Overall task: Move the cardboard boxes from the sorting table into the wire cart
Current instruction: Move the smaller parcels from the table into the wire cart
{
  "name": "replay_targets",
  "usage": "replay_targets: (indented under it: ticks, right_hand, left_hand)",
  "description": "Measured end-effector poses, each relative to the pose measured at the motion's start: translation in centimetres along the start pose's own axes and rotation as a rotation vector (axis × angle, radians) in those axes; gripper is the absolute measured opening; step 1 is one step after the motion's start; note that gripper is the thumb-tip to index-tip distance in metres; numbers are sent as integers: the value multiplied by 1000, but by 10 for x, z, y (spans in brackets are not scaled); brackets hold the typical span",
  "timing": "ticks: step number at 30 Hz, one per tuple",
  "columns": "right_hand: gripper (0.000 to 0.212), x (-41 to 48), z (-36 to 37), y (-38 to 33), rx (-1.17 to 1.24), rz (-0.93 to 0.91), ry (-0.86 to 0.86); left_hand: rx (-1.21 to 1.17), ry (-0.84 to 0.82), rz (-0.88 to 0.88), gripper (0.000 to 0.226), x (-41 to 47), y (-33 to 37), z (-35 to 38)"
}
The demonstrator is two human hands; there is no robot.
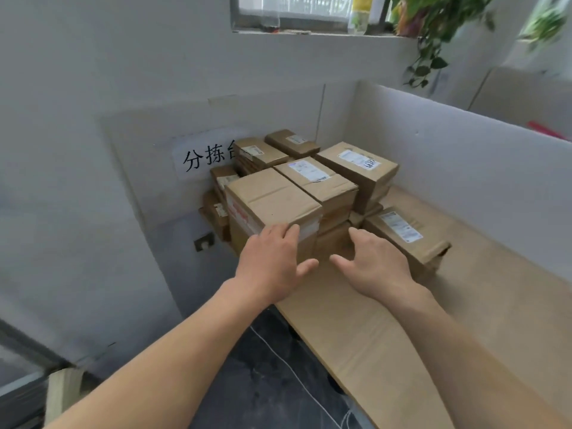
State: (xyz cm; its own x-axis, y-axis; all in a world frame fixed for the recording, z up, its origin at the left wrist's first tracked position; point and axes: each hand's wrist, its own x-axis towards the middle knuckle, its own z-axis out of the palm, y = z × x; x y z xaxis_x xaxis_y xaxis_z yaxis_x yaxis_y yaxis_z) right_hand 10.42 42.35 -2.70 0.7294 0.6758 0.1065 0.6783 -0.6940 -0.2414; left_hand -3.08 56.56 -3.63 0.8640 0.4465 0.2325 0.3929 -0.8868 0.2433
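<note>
Reaching: both hands are out toward the box stack at the desk's far corner; nothing is lifted.
Landmark: nearest box (272,209), the tall carton at the stack's front left corner.
Left hand (272,267): fingers (278,233) spread and lying on the top front edge of the nearest box, thumb free below it. Open contact, no closed grip.
Right hand (374,264): fingers spread and empty, hovering just right of the nearest box, in front of the lower cartons. Whether any fingertip touches cardboard cannot be told.
Why held so (judgement): one hand on each side of the front face suits a two-handed clamp, which a carton this wide for one palm would call for.
Stack: labelled box (318,181) sits touching the nearest box on its right; a third labelled carton (359,168) stands further right and behind; smaller ones crowd the wall behind.
Low box (405,236): lies on the desk (356,329) right of the nearest box, beside the right hand.
Why stacked so (judgement): pushed into the corner under the sorting sign (204,156) to leave the near desk free.
Wire cart: not in view.
Progress (judgement): many boxes left to move.
</note>
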Motion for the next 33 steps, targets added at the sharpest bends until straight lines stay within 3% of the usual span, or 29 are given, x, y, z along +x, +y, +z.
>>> replay_targets:
  ticks: [5,13,25,28,31,33]
  right_hand:
    - [38,22,-2,72,-43,72,-37]
    - [34,71,13,190,-18,220,-105]
    - [39,169,65,313,-15,281,-225]
    - [51,197,80,335,-32,242,-255]
    - [83,222,88,352,-21,262,-338]
    - [93,232,89,358,64,280,-415]
  left_hand:
    - [12,-73,55,77,51,53,38]
    - [6,-213,104,71,136,131,109]
    - [-83,-391,-17,63,212,181,201]
    - [-70,-417,-33,64,218,181,218]
    - [-63,-434,-66,68,218,176,229]
    - [-66,-438,-90,67,218,172,234]
